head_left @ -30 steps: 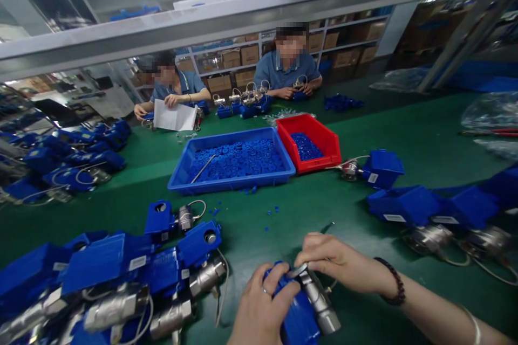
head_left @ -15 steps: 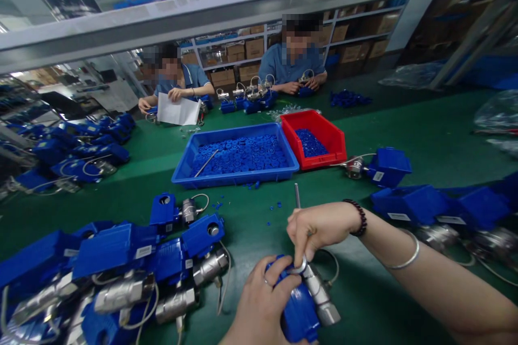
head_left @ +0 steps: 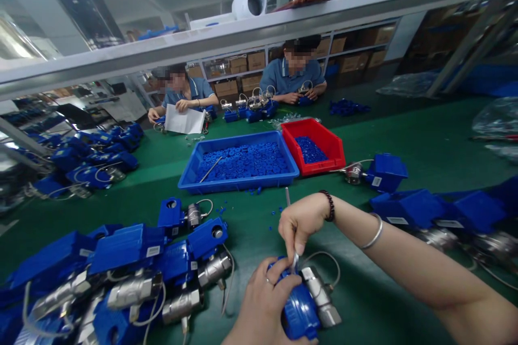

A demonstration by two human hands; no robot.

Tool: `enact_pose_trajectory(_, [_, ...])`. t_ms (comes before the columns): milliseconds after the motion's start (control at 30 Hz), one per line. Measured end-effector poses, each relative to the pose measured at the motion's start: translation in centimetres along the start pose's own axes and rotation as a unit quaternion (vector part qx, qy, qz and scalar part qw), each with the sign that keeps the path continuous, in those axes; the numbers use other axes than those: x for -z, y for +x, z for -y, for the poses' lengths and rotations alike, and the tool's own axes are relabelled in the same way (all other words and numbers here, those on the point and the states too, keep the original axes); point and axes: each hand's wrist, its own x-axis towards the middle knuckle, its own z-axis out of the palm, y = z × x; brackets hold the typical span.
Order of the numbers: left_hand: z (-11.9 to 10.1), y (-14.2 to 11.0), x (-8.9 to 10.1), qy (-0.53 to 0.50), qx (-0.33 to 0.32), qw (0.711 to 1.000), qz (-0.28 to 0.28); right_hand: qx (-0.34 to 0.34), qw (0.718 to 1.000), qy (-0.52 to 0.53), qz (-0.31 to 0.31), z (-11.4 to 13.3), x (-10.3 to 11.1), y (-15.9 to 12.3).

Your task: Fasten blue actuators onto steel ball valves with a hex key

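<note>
My left hand (head_left: 263,296) is wrapped round a blue valve actuator (head_left: 300,310) at the bottom centre. A silver metal valve body (head_left: 320,294) with a thin looped cable lies along its right side. Closed above it, my right hand (head_left: 301,223) grips a slim metal wrench (head_left: 287,197). The wrench's handle sticks up past the knuckles, and its silver lower end sits at the actuator's top, between the fingers of both hands. Its exact contact there is partly hidden by my fingers.
A blue tray (head_left: 238,186) of small blue parts and a red bin (head_left: 324,166) stand ahead. Actuators with valves (head_left: 125,248) crowd the left; more (head_left: 421,207) lie right. Two co-workers (head_left: 293,78) sit across the green table (head_left: 429,145), below a metal beam (head_left: 162,46).
My right hand has shifted slightly left and up with the wrench, whose lower end has turned. My left hand still holds the actuator. The camera view has tilted upward a little.
</note>
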Motion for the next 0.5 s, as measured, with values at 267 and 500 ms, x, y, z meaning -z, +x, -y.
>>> enact_pose_trajectory(267, [0.0,0.1,-0.3,0.0,-0.029,0.998,-0.055,-0.056,0.911,0.019,-0.409,-2.4,-11.2,-2.3])
enact_pose_trajectory(500, [-0.7,0.0,0.8,-0.032,0.0,0.999,-0.03,-0.2,0.707,-0.082,-0.673,-5.6,-24.6,-1.9])
